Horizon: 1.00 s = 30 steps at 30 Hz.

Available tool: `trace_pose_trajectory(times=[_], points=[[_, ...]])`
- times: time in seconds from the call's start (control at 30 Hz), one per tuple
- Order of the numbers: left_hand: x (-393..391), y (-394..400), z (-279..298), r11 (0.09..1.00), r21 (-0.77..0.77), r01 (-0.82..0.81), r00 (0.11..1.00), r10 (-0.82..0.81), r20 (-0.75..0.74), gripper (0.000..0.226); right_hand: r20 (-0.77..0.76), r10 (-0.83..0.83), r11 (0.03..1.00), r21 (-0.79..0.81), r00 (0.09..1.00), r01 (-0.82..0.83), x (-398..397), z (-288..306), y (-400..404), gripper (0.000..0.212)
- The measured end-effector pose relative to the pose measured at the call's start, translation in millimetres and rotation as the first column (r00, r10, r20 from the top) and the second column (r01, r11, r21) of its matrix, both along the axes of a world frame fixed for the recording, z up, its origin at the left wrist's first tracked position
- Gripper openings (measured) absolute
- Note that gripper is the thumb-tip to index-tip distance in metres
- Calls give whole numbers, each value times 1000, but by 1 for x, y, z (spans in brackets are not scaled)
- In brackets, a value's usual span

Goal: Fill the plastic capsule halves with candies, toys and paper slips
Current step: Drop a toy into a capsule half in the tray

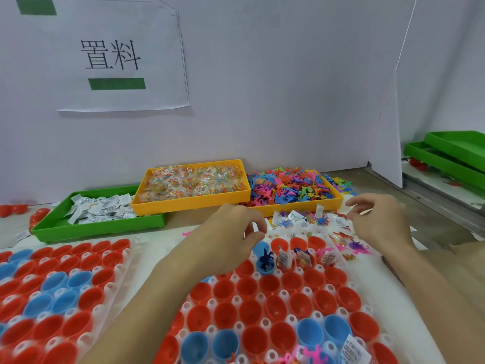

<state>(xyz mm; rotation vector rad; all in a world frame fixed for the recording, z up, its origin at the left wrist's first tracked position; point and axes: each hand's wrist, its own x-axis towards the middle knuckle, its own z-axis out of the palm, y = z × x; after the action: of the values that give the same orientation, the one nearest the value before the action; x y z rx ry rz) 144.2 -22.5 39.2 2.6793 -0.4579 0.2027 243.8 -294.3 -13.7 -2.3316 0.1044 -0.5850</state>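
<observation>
head view, workbench seen from above and behind the hands; a clear holder tray (378, 308) is lying at 6 o'clock, carrying rows of red and blue capsule halves (275, 306), open side up; a second holder tray (123, 261) with more capsule halves is lying at 8 o'clock. the left hand (231, 240) is hovering at the centre, over the far edge of the near tray, its fingers curling with thumb and fingertips close together; whether they are pinching anything cannot be told. the right hand (378, 222) is hovering at 3 o'clock, fingers loosely curling and spread, nothing visible in its grasp, above a loose heap of toys and slips (301, 219) lying on the bench. just beside the left hand's fingertips a blue capsule half (265, 261) is holding a dark blue toy figure (266, 256); the red halves to its right are holding a paper slip (283, 257), and further pieces too small to tell. at 12 o'clock a yellow tray (191, 203) is holding candy packets (194, 181); at 1 o'clock a second yellow tray (338, 199) is heaping over with coloured toy figures (288, 187); at 10 o'clock a green tray (49, 227) is holding paper slips (102, 208). stacked green trays (446, 153) are sitting at 2 o'clock behind a white partition (262, 101); a printed sheet (118, 53) is hanging on it at 11 o'clock.
</observation>
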Motion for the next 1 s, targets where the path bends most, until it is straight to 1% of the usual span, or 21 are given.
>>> trace_pose_trajectory(times=[0.1,0.2,0.27,0.3,0.37,0.4,0.43,0.53,0.63,0.73,0.77,0.83,0.9,1.0], points=[[0,0,1,1000,-2,4,1000,-4,7,11,85,17,997,72,996,-23,-3,7,3,21],[0,0,1,1000,-8,3,1000,-3,5,12,85,11,999,51,996,-15,-3,10,2,17],[0,0,1,1000,-11,3,1000,-3,6,12,-14,-12,1000,-28,1000,11,0,6,-5,14],[0,0,1,1000,-11,3,1000,-3,7,12,-106,-29,996,-87,994,19,1,4,-9,15],[-1,0,1,1000,-9,6,1000,-6,7,12,-308,-66,982,-189,949,7,2,1,-14,23],[-1,0,0,1000,-8,8,1000,-8,6,12,-367,-74,976,-217,927,-8,2,-1,-15,26],[-1,0,0,1000,-8,9,1000,-9,6,12,-388,-75,972,-233,918,-20,2,-2,-14,27],[-1,0,0,1000,-12,10,1000,-10,2,11,-358,-69,972,-235,931,-18,3,-3,-13,21],[-1,0,0,1000,-6,10,1000,-10,7,12,-341,-56,986,-168,939,-2,2,0,-12,15],[-1,0,1,1000,-11,10,1000,-10,2,12,-288,-22,995,-101,957,-7,1,3,-12,27],[-1,0,1,1000,-12,11,1000,-11,0,12,-269,-11,995,-102,963,-17,1,3,-12,27],[-1,-1,1,1000,-13,11,1000,-12,-3,12,-229,18,995,-93,973,-40,1,5,-12,21],[-1,-1,1,1000,-10,10,1000,-10,-3,12,-203,69,997,-17,977,-74,1,6,-11,12],[-1,-1,2,1000,-10,7,1000,-7,-5,11,-179,160,980,144,971,-135,-2,8,-9,7]])
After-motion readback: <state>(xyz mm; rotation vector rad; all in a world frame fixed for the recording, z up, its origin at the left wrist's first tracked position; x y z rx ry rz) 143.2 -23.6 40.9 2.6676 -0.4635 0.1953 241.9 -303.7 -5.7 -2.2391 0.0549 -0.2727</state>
